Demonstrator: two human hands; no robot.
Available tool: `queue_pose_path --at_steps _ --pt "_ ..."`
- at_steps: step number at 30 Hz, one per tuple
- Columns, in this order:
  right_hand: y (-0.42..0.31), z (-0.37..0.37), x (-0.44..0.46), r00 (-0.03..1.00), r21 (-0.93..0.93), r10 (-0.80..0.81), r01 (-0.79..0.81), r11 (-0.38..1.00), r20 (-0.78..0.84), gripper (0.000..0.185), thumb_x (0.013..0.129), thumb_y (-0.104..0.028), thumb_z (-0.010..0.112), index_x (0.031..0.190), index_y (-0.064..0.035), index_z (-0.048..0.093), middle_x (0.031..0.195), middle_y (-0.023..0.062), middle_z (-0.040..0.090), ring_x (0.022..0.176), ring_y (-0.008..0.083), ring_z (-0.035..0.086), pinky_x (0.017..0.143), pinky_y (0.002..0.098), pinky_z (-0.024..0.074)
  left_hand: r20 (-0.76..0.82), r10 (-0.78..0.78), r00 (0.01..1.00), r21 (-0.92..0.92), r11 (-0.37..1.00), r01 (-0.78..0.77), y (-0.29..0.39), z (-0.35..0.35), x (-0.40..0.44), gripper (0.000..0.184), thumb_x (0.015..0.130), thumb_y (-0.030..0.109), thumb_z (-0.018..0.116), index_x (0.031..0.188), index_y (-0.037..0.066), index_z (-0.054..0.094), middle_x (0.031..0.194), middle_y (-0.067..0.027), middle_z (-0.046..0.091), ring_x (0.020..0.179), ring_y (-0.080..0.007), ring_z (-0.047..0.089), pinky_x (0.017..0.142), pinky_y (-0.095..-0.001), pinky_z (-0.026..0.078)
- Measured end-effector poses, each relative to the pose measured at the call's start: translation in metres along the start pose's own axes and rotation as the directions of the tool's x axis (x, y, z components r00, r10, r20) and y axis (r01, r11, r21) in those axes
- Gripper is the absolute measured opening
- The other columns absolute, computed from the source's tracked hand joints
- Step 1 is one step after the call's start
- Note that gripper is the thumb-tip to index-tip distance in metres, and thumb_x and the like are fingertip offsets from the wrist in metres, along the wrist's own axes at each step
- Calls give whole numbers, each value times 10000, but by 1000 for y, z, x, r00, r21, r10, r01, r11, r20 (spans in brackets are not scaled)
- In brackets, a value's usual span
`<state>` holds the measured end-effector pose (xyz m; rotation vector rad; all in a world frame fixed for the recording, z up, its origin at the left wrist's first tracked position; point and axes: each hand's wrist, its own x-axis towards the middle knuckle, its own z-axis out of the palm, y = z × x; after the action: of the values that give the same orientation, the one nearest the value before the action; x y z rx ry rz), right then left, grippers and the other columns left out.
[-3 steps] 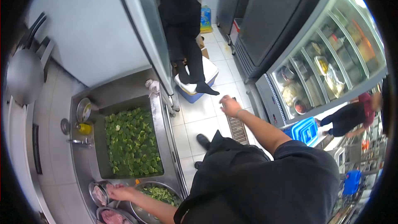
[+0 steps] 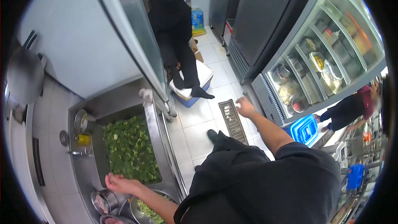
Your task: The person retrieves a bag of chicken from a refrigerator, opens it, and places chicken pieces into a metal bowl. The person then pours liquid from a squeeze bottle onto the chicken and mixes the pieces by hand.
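Observation:
My left hand (image 2: 120, 183) hangs over the near left corner of the steel sink, with nothing visible in its loosely bent fingers. Many green broccoli florets (image 2: 132, 149) fill the sink basin. Just below this hand stands a metal pot (image 2: 108, 199) with pale raw meat (image 2: 99, 203) in it. Under my left forearm, a large metal bowl (image 2: 139, 212) of chopped green vegetables is partly hidden. My right hand (image 2: 245, 108) is in the air above the tiled floor, beside the drain grate (image 2: 232, 120). Its fingers are slightly bent and seem to hold nothing.
Clothes-like black cloth with a sock, perhaps a seated person's legs (image 2: 186, 62), rests over a white-and-blue cooler box (image 2: 190, 99). To the right is a glass-door fridge (image 2: 269, 95). A blue lidded container (image 2: 304, 130) and another person (image 2: 346, 110) are farther right.
My left hand has moved up from the meat pot to the sink corner. My right hand has shifted right and a little down, its fingers more bent. The view has shifted slightly.

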<state>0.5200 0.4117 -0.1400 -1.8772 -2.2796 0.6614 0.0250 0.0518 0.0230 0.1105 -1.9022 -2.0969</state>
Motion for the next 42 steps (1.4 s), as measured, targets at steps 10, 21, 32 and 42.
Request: queue_pose_path --at_steps 10,21,32,42 --pt "361 -10 57 733 9 671 -676 737 109 574 872 -333 616 1364 -44 559 1500 269 445 1366 385 471 1113 438 426 980 197 -6 -197 974 -113 97 377 -331 344 1009 188 600 1314 31 579 1194 -91 637 1088 -167 603 954 -320 483" --pt "441 0 151 757 352 654 -613 707 4 434 837 -369 651 1106 -36 723 1175 245 680 1134 420 628 1014 474 482 798 530 -289 -592 779 -208 288 793 -802 630 1008 520 517 1277 -46 579 1186 -217 669 1113 -341 632 974 -421 477" --pt "429 -49 176 718 484 688 -641 596 103 445 854 -391 694 1157 -65 693 1244 217 647 1207 385 584 1045 444 462 646 762 50 -762 647 -28 264 844 -816 651 1036 552 468 1165 -67 625 1238 -173 640 1154 -263 606 967 -334 490" --pt "435 -53 242 837 280 416 -520 807 356 462 865 -376 669 1189 -48 658 1223 250 618 1181 432 581 1040 479 462 845 374 382 -445 888 117 139 984 -537 544 1040 439 470 1261 -50 559 1293 -192 596 1192 -299 571 1053 -386 440"
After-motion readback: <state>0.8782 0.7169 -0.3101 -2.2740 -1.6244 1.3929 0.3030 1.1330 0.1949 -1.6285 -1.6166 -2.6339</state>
